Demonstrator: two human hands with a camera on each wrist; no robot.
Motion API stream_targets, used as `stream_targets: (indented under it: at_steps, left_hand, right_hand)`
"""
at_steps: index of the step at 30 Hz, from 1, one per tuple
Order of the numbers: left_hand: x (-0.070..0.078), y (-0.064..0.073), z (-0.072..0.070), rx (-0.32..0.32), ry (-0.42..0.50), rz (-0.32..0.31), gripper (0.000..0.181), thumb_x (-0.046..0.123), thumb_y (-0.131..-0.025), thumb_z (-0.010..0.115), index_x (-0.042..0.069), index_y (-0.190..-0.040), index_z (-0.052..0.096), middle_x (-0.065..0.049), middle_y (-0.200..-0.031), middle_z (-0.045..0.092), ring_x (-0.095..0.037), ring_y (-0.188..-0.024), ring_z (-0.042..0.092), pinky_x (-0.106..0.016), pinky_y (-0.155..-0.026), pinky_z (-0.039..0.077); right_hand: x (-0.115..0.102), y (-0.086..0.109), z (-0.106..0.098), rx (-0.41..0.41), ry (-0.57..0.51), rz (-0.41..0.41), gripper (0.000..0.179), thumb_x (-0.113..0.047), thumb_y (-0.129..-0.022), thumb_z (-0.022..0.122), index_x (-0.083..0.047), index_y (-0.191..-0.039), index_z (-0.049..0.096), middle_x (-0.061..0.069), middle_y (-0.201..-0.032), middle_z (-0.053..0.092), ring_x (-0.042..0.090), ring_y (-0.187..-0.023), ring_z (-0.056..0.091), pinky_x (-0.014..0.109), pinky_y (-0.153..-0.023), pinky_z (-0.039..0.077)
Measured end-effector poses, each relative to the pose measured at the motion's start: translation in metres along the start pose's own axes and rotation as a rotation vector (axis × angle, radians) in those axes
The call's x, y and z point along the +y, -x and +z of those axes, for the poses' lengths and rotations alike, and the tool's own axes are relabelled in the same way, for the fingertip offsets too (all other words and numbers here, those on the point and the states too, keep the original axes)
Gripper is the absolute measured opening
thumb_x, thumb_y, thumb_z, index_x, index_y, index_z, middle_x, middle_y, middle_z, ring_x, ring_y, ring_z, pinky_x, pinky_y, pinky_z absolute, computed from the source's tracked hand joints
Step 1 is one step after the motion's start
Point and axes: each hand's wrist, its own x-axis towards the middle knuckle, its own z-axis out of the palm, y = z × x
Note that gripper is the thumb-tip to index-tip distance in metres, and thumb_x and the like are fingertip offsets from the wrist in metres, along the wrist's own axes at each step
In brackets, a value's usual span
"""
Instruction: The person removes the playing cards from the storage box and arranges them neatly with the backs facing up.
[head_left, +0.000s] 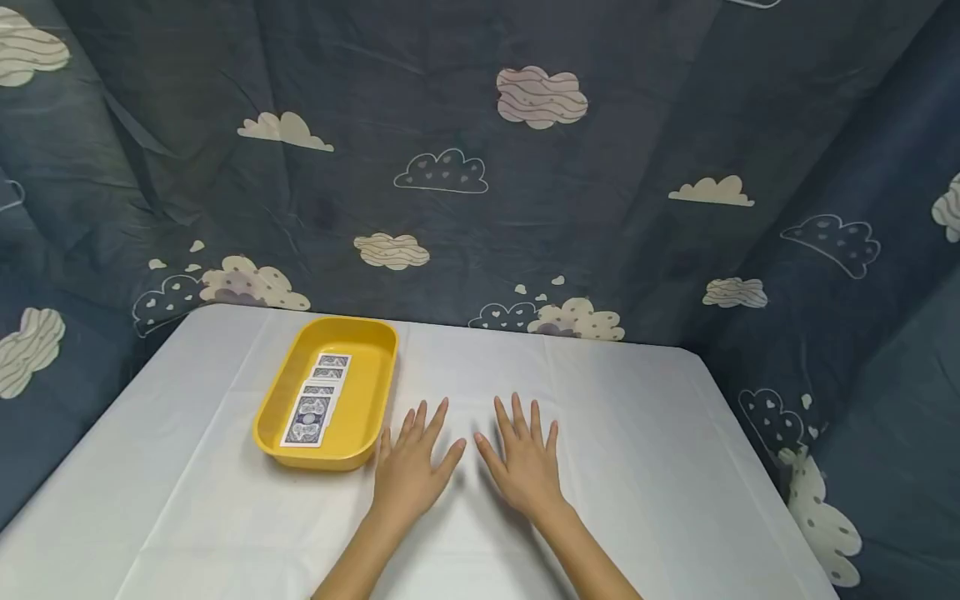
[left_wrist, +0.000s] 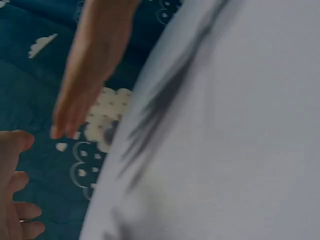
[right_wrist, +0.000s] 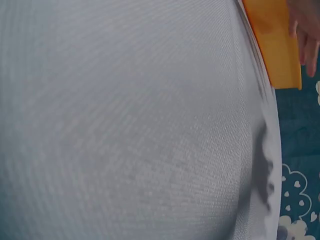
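In the head view my left hand (head_left: 408, 477), fingers straight and spread, hovers just right of the yellow tray's (head_left: 371, 400) near corner. My right hand (head_left: 527, 468) is held beside it in the same pose, thumbs pointing toward each other with a gap between. Neither holds anything; shadows fall on the white cloth below them. Inside the tray, several playing cards (head_left: 307, 419) overlap in a slanting column along the left side, blue patterned backs up. The right wrist view catches the tray's side (right_wrist: 277, 55) and part of my left hand (right_wrist: 307, 37).
A white cloth (head_left: 637, 467) covers the table, with faint fold lines. Behind and at both sides hangs a dark blue curtain (head_left: 600, 208) printed with clouds, meeting the table's far edge.
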Motion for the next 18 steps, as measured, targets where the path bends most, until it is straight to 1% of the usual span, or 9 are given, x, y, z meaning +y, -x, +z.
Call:
stream_targets:
  at_steps: [3, 6, 8, 12, 15, 18]
  left_hand:
    - [-0.002, -0.001, -0.022, -0.008, 0.173, -0.036, 0.065, 0.058, -0.089, 0.045, 0.026, -0.145, 0.03, -0.007, -0.148, 0.03, -0.028, -0.135, 0.028, -0.056, -0.109, 0.019]
    - [-0.015, -0.004, -0.048, 0.02, 0.291, -0.091, 0.07, 0.055, -0.089, 0.049, 0.024, -0.147, 0.024, -0.003, -0.151, 0.022, -0.028, -0.137, 0.024, -0.053, -0.109, 0.02]
    - [-0.029, -0.006, -0.064, 0.056, 0.306, -0.13, 0.071, 0.052, -0.089, 0.05, 0.022, -0.147, 0.023, -0.004, -0.152, 0.019, -0.03, -0.137, 0.023, -0.055, -0.108, 0.021]
    - [-0.061, -0.011, -0.088, 0.129, 0.297, -0.235, 0.068, 0.046, -0.09, 0.053, 0.015, -0.145, 0.029, -0.011, -0.151, 0.022, -0.033, -0.137, 0.023, -0.055, -0.108, 0.019]
    - [-0.083, -0.014, -0.1, 0.177, 0.296, -0.323, 0.068, 0.043, -0.089, 0.057, 0.011, -0.144, 0.032, -0.014, -0.15, 0.025, -0.035, -0.136, 0.023, -0.052, -0.109, 0.018]
    - [-0.103, -0.015, -0.106, 0.235, 0.29, -0.404, 0.068, 0.04, -0.088, 0.059, 0.008, -0.143, 0.033, -0.015, -0.148, 0.029, -0.04, -0.133, 0.027, -0.053, -0.108, 0.02]
  right_hand:
    - [-0.001, -0.002, -0.001, -0.003, -0.005, 0.008, 0.064, -0.055, -0.093, 0.036, -0.016, -0.144, 0.033, 0.014, -0.15, 0.024, 0.039, -0.138, 0.009, 0.067, -0.104, 0.006]
    - [-0.001, -0.004, -0.001, -0.003, -0.017, 0.017, 0.063, -0.054, -0.094, 0.036, -0.017, -0.144, 0.033, 0.014, -0.15, 0.023, 0.039, -0.138, 0.008, 0.068, -0.104, 0.004]
    - [-0.001, -0.004, 0.0, -0.007, -0.029, 0.027, 0.062, -0.054, -0.094, 0.036, -0.018, -0.144, 0.032, 0.013, -0.151, 0.022, 0.039, -0.139, 0.007, 0.069, -0.103, 0.002]
    - [-0.001, -0.006, 0.001, -0.015, -0.044, 0.037, 0.061, -0.054, -0.094, 0.035, -0.02, -0.145, 0.031, 0.013, -0.151, 0.021, 0.039, -0.139, 0.005, 0.07, -0.102, 0.002]
    - [-0.001, -0.008, 0.003, -0.018, -0.059, 0.035, 0.06, -0.053, -0.094, 0.036, -0.02, -0.145, 0.031, 0.012, -0.152, 0.021, 0.04, -0.139, 0.005, 0.071, -0.101, 0.003]
    - [-0.003, -0.01, 0.005, -0.024, -0.091, 0.029, 0.061, -0.053, -0.094, 0.036, -0.02, -0.145, 0.03, 0.012, -0.152, 0.02, 0.04, -0.138, 0.004, 0.072, -0.1, 0.004]
